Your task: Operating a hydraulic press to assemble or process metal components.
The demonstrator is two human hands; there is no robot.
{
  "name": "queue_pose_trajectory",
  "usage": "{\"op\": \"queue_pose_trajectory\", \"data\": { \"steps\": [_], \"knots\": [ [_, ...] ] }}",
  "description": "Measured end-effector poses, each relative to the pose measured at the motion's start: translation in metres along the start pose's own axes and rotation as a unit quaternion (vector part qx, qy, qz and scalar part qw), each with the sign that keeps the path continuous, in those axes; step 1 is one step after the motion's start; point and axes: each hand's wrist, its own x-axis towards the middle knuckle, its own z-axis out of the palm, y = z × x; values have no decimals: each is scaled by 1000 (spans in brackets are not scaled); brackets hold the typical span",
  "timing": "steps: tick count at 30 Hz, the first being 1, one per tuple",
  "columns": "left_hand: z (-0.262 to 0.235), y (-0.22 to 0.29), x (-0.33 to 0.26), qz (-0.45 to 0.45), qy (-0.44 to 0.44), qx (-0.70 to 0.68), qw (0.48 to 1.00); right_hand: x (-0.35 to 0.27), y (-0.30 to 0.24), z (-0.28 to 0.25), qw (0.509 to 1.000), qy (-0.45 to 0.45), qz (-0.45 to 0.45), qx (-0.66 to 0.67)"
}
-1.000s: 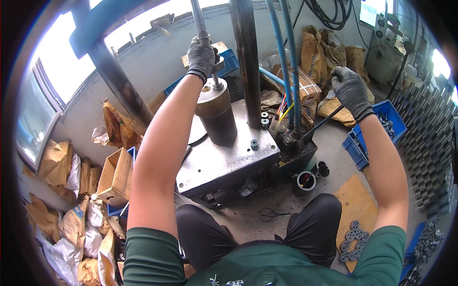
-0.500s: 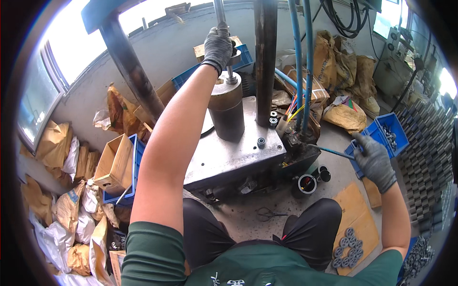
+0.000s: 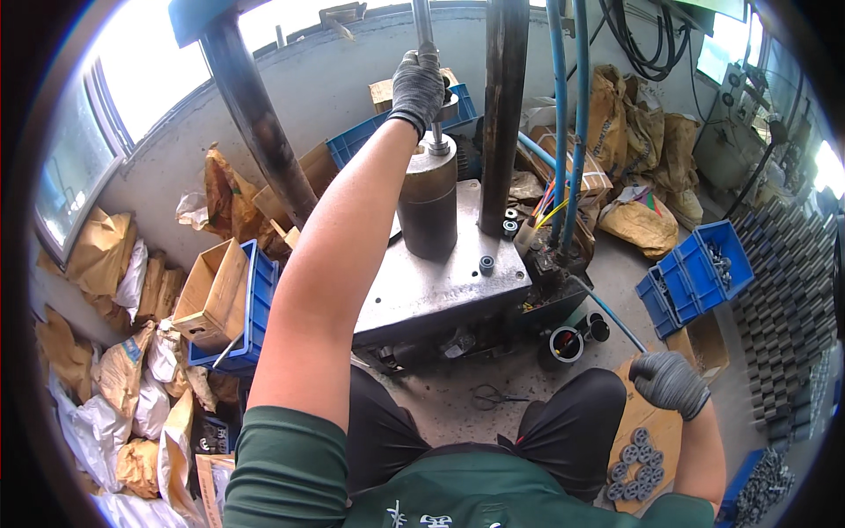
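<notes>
My left hand [image 3: 417, 88], in a grey glove, reaches far forward and is closed at a vertical steel rod [image 3: 423, 25]. A round metal collar [image 3: 450, 109] shows beside its fingers. Under it, the rod's lower end stands at the top of a thick dark steel cylinder [image 3: 429, 207], upright on the metal press table [image 3: 431, 295]. My right hand [image 3: 671, 384], also gloved, is closed round the end of a blue-tipped lever [image 3: 609, 311]. The lever slopes down toward me from the machine's right side. My left fingertips are partly hidden.
A small bearing-like ring [image 3: 487, 264] sits on the press table. Scissors [image 3: 493, 397] and a black cup [image 3: 564, 344] are on the floor. At right are blue bins [image 3: 704, 273], stacked metal parts [image 3: 783, 308] and grey wheel-like parts [image 3: 638, 466] on cardboard. Sacks [image 3: 123, 378] crowd the left.
My right hand has moved down and toward me, and the lever has swung down with it. My left hand remains at the rod. The whole view has shifted slightly.
</notes>
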Motion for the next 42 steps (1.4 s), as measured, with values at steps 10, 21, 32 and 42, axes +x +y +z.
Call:
{"op": "queue_pose_trajectory", "data": {
  "steps": [10, 21, 32, 42],
  "knots": [
    [-1, -1, 3, -12, -6, -10, 1000, -6, 2, 8, 1000, -27, -7, -3],
    [-2, 0, -1, -2, -10, 10, 1000, 2, 2, -12, 999, -9, 20, 26],
    [-2, 3, -8, 11, -11, 25, 1000, 95, 16, -58, 905, 419, -70, -35],
    [-2, -1, -3, 0, -4, 36, 999, 163, 57, -103, 884, 464, 40, -25]
  ]
}}
